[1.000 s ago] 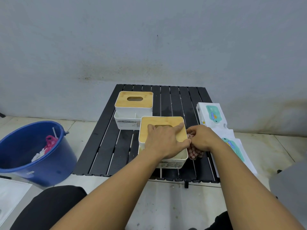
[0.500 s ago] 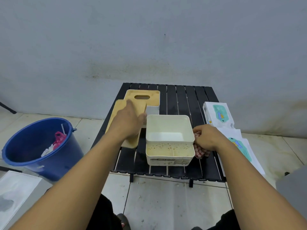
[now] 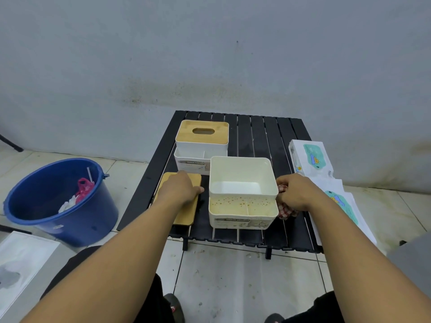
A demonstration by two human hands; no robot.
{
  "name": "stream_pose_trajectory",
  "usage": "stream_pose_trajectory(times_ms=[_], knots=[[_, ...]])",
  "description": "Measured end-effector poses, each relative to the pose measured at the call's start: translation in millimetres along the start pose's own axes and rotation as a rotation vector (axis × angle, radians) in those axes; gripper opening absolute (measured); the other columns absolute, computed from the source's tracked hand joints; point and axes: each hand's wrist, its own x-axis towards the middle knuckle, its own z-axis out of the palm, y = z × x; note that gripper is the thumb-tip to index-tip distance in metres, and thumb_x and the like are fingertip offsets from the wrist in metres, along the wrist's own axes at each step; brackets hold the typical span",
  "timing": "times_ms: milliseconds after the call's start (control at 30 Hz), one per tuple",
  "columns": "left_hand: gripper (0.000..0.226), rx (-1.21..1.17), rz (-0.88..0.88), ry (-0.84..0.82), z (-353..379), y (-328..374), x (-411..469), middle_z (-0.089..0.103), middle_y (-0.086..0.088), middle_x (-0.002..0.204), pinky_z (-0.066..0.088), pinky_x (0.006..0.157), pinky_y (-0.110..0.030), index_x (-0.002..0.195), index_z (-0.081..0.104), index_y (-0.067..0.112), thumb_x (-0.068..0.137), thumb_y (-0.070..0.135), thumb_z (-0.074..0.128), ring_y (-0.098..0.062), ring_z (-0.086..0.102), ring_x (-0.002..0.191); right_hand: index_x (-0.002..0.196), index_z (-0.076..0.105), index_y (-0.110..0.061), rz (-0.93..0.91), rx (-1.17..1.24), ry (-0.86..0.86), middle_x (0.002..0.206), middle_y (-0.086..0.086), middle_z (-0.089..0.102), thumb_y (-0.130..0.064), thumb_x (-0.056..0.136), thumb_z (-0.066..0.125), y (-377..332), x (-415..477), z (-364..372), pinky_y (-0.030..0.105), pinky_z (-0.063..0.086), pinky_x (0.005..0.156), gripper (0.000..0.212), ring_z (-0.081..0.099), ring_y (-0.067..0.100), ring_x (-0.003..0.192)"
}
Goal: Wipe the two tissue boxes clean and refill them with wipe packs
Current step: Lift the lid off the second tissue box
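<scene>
Blue plastic marks the left edge: a bucket [image 3: 58, 201] on the floor with pink and white scraps inside. Next comes the bamboo lid [image 3: 184, 217], which a second ago capped the near tissue box and half a second ago was in the air; now it lies flat on the left slats of the black table [image 3: 256, 131]. The left hand [image 3: 179, 191] rests palm down on it, fingers laid out rather than curled, so the hold looks released. Behind it, the rear tissue box [image 3: 201, 145] is still capped. The near tissue box [image 3: 240, 171] stands open at table centre, its deep well empty and its front tray peppered with brownish specks. Just beside its right wall, the right hand [image 3: 293, 194] clenches a red-checked cloth [image 3: 285, 212], as it did before. Farthest right lie the wipe packs [image 3: 310, 159], untouched. With the lid off, the dirty interior is reachable, so wiping probably comes next; refilling is still ahead.
</scene>
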Motion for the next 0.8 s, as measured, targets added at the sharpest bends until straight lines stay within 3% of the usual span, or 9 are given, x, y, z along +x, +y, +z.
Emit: stream_pose_trajectory(times_ms=[133,200,300,400,600,800], knots=[[0.066,0.02,-0.001,-0.008,2,-5,3,0.062,-0.008,0.135,0.058,0.093,-0.046,0.141,0.046,0.016,0.091,0.047,0.074,-0.032,0.063,0.115,0.127,0.066,-0.03,0.003,0.005,-0.008,0.126,0.002,0.068,-0.018,0.089,0.069,1,-1,0,0.037,0.054,0.093,0.04,0.062,0.024,0.11],[0.06,0.055,0.005,0.007,0,-5,2,0.062,-0.006,0.137,0.058,0.092,-0.045,0.143,0.046,0.018,0.095,0.045,0.069,-0.031,0.063,0.116,0.133,0.061,-0.029,0.006,-0.011,-0.008,0.131,0.003,0.064,-0.017,0.089,0.07,1,0,-1,0.038,0.053,0.095,0.046,0.06,0.026,0.114],[0.039,0.038,0.097,0.184,-8,4,-4,0.063,-0.004,0.135,0.056,0.081,-0.042,0.141,0.051,0.022,0.103,0.034,0.054,-0.029,0.064,0.113,0.141,0.052,-0.027,0.01,-0.058,-0.034,0.139,0.004,0.058,-0.018,0.089,0.07,0,3,-5,0.037,0.049,0.097,0.056,0.057,0.027,0.121],[0.037,-0.006,0.233,0.373,-14,20,-10,0.063,-0.006,0.133,0.06,0.083,-0.046,0.143,0.051,0.024,0.106,0.023,0.046,-0.031,0.063,0.115,0.14,0.054,-0.023,0.016,-0.101,-0.095,0.137,0.005,0.06,-0.022,0.087,0.072,0,4,-7,0.035,0.049,0.096,0.056,0.058,0.027,0.119],[0.054,0.276,0.355,0.192,-1,18,1,0.05,-0.004,0.14,0.053,0.097,-0.05,0.149,0.047,0.034,0.098,0.018,0.05,-0.033,0.049,0.128,0.136,0.059,-0.022,0.018,-0.114,-0.101,0.13,0.007,0.064,-0.019,0.087,0.07,-4,4,-4,0.032,0.05,0.092,0.05,0.06,0.026,0.114],[0.046,0.397,0.377,0.202,6,22,10,0.042,-0.005,0.144,0.043,0.105,-0.052,0.146,0.043,0.032,0.101,0.036,0.053,-0.033,0.04,0.139,0.138,0.058,-0.023,0.023,-0.097,-0.106,0.13,0.006,0.064,-0.018,0.088,0.07,-3,5,-4,0.03,0.048,0.088,0.052,0.06,0.025,0.113]])
